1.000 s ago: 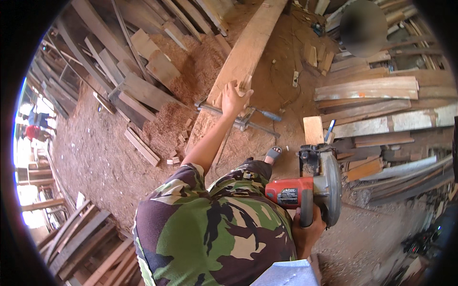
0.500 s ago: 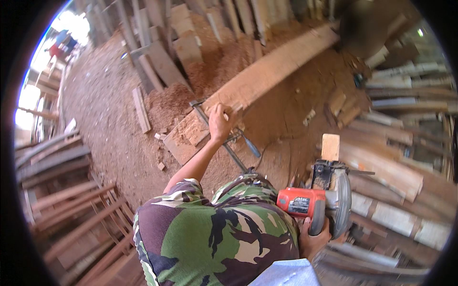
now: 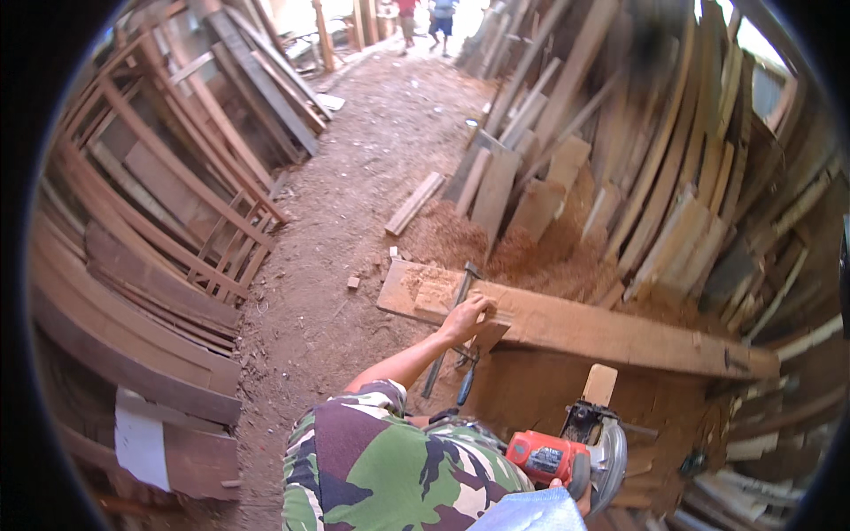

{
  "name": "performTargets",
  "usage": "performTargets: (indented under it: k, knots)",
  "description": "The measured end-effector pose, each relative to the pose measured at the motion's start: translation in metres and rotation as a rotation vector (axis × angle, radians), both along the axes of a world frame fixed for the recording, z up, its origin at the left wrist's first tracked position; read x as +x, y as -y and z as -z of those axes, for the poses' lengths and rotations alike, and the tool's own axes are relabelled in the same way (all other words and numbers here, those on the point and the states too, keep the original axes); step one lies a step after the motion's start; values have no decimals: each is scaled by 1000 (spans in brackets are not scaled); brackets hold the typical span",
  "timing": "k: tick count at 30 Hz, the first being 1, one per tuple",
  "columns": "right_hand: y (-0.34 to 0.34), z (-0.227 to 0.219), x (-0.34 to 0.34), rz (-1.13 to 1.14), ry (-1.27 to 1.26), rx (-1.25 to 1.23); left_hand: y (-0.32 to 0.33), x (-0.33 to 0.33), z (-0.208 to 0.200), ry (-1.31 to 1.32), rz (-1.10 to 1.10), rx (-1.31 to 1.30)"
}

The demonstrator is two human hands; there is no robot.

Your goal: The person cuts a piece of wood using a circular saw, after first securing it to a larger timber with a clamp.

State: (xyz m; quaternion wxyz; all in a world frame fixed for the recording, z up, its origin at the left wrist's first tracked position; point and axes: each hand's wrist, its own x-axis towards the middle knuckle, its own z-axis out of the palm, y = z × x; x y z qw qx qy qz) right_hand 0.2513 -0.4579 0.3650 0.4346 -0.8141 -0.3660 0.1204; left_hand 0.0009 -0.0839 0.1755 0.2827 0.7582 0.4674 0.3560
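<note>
A long wooden plank [image 3: 611, 334] lies across the ground. A metal bar clamp [image 3: 463, 292] with a blue handle [image 3: 466, 386] crosses its left end, over a smaller board [image 3: 436, 297]. My left hand [image 3: 467, 320] rests at the plank beside the clamp bar, its fingers curled closed; whatever they hold is hidden. Close by the fingertips is a small wood piece [image 3: 492, 334]. At the lower right, my right hand [image 3: 583, 503] grips the rear handle of a red circular saw [image 3: 538, 456], held off the plank. A pale wooden block [image 3: 599, 386] shows at the saw's front.
Leaning planks [image 3: 580, 71] and heaped sawdust [image 3: 518, 257] lie beyond the plank. Wooden frames and panels [image 3: 159, 212] line the left side. A wood offcut [image 3: 414, 203] and a small block [image 3: 353, 283] lie on the dirt floor [image 3: 301, 354]. Two people [image 3: 441, 18] stand far off.
The view has swung left and up, so the plank now lies more crosswise and the distant people sit at the top. My left hand stays by the clamp; my right hand still holds the saw.
</note>
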Motion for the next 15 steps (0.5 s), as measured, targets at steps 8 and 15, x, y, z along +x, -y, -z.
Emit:
performTargets:
  k: [8,15]
  knots:
    - [-45,-5,114,-188,2,25,22,13,-8,-62,-193,-40]
    - [-113,7,205,-266,22,25,0,36,-35,-467,-237,-366]
